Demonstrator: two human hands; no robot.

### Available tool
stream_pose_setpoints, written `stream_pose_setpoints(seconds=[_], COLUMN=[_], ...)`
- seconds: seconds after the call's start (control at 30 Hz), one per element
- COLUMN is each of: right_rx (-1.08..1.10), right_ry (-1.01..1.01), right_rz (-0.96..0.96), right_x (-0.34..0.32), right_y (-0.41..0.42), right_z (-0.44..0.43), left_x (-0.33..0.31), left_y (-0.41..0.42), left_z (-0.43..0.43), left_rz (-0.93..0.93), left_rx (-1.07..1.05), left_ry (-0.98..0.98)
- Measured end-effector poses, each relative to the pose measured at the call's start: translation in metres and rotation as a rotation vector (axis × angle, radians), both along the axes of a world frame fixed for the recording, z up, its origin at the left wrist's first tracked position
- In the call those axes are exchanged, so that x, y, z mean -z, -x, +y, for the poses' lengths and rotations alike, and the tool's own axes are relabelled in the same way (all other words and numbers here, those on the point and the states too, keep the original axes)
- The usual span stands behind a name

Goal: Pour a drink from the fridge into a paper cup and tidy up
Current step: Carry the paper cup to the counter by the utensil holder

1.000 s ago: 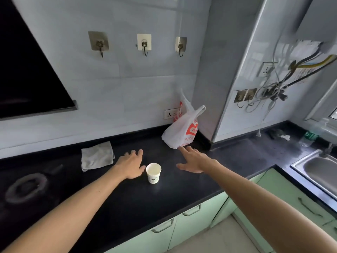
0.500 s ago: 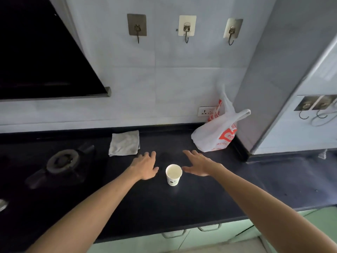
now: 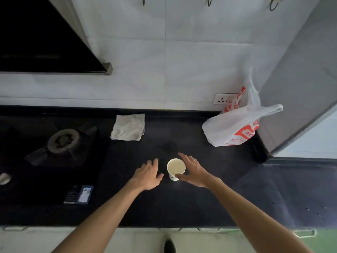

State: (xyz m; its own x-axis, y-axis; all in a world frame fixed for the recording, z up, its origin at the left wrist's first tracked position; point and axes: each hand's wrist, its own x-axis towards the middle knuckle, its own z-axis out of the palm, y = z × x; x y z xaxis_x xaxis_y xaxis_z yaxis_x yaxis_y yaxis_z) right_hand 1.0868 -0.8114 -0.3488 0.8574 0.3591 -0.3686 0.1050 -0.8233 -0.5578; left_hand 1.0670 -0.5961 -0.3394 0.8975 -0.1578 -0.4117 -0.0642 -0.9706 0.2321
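Flanking paper cup (image 3: 176, 167): left hand (image 3: 147, 175) splayed just beside; right hand (image 3: 195, 171) splayed, thumb at cup wall. Counter (image 3: 164, 207) edge under forearms; cloth (image 3: 128, 127), bag (image 3: 233, 128) beyond both hands.

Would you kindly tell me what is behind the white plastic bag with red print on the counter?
Behind the white plastic bag with red print, a white wall socket shows; the bag's handle covers its right end, and anything lower is hidden.

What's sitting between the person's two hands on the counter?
A paper cup, upright on the black counter, stands between the left hand and right hand. The head view shows it.
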Motion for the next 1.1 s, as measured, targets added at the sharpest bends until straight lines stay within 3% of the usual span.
stream_pose_setpoints(seconds=[0.43,0.67,1.1], right_rx=[0.122,0.207,0.2], right_ry=[-0.292,-0.351,-0.415], right_rz=[-0.134,-0.214,-0.296], right_x=[0.063,0.072,0.045], right_y=[0.018,0.018,0.005], right_z=[0.013,0.019,0.016], left_x=[0.036,0.044,0.019], left_y=[0.012,0.009,-0.016], left_z=[-0.014,-0.02,-0.042], left_rz=[0.044,0.041,0.296], left_rx=[-0.202,-0.342,-1.092], left_ry=[0.192,0.325,1.103])
